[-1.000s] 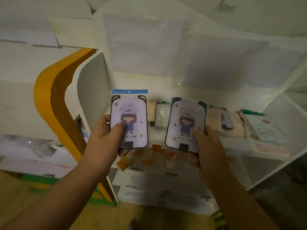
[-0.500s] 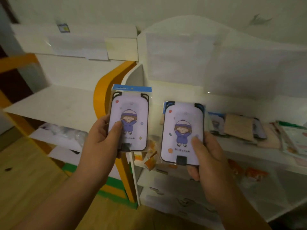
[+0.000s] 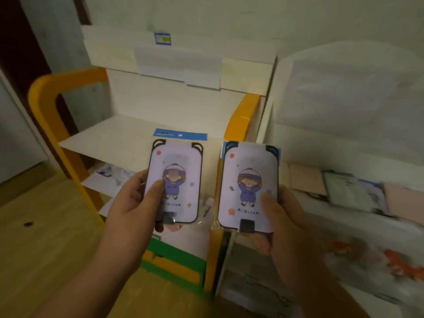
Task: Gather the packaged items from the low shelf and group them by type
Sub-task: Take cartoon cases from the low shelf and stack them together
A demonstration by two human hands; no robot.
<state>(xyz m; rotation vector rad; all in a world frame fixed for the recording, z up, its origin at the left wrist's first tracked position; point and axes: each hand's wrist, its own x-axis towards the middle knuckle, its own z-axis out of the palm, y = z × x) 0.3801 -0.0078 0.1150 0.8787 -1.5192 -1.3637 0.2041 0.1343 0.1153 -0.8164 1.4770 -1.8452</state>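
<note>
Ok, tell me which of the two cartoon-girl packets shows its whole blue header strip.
The packet in the left hand: that left packet shows a full blue strip across its top. The right packet, in the right hand, shows only blue edges.

Two matching packets are up side by side, upright, faces to the camera. The left packet [image 3: 175,182] shows a pale lilac card with a cartoon child in a purple coat and a blue header strip on top. The right packet [image 3: 249,187] carries the same picture, sitting slightly lower.
</note>
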